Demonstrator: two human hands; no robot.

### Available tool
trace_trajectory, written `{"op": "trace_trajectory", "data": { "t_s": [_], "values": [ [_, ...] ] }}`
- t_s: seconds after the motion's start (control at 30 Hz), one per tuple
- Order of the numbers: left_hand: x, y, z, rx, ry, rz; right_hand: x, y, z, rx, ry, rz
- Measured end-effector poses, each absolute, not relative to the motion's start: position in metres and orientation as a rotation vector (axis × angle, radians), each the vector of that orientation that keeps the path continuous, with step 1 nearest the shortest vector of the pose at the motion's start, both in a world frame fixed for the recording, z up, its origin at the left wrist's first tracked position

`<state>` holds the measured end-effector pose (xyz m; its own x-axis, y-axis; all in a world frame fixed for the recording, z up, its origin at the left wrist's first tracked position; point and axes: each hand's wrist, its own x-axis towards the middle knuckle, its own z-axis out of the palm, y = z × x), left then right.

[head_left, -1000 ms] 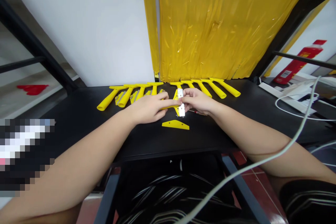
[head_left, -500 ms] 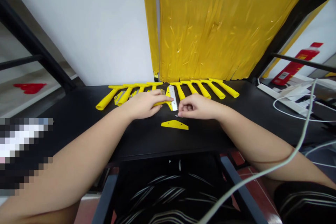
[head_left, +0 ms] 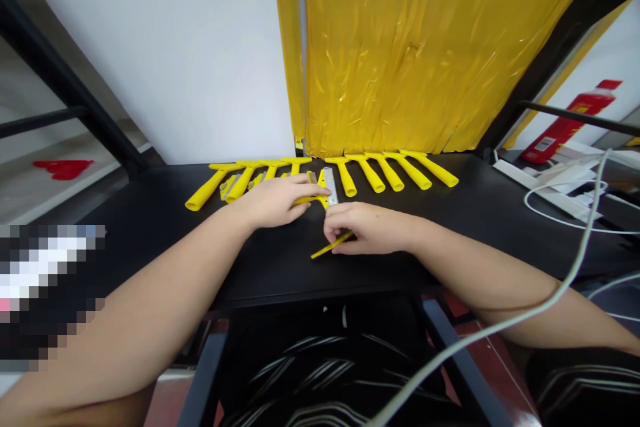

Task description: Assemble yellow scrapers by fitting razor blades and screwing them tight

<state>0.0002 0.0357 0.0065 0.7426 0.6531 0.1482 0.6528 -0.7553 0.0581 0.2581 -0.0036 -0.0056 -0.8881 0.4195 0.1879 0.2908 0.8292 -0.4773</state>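
Observation:
My left hand (head_left: 275, 201) is closed around the handle of a yellow scraper (head_left: 321, 199), holding it low over the black tabletop. A shiny metal blade (head_left: 331, 181) lies along the scraper's head, with a left fingertip touching near it. My right hand (head_left: 364, 227) is just nearer to me than the blade, its fingers pinching a thin flat yellow plate (head_left: 326, 251). That plate is tipped up on edge, and its right end is hidden by the hand. Whether these fingers also hold anything smaller is hidden.
Several yellow scraper handles (head_left: 370, 173) lie in a row along the back of the black table (head_left: 280, 267), with metal pieces (head_left: 229, 185) among those at left. A red bottle (head_left: 570, 121) and white parts stand at right. A pale cable (head_left: 520, 313) crosses over my right forearm.
My right hand has come down toward me and picked up the yellow plate, which lay flat on the table before. My left hand stays on the scraper.

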Motion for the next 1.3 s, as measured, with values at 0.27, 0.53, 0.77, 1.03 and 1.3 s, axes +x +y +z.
{"op": "trace_trajectory", "data": {
  "t_s": [0.27, 0.53, 0.77, 1.03, 1.3],
  "values": [
    [0.0, 0.035, 0.006, 2.953, 1.083, 0.243, 0.271, 0.006, -0.004, -0.517, -2.246, 0.974],
    [0.001, 0.033, 0.008, 2.942, 1.114, 0.27, 0.29, 0.041, -0.011, -0.746, -1.781, 1.15],
    [0.003, 0.03, 0.008, 2.919, 1.163, 0.284, 0.286, 0.053, -0.018, -0.925, -1.401, 1.447],
    [0.008, 0.029, 0.004, 2.955, 1.091, 0.252, 0.271, 0.05, -0.018, -1.027, -1.317, 1.519],
    [0.009, 0.029, 0.003, 2.994, 0.985, 0.243, 0.259, 0.046, -0.024, -1.053, -1.386, 1.389]
  ]
}}
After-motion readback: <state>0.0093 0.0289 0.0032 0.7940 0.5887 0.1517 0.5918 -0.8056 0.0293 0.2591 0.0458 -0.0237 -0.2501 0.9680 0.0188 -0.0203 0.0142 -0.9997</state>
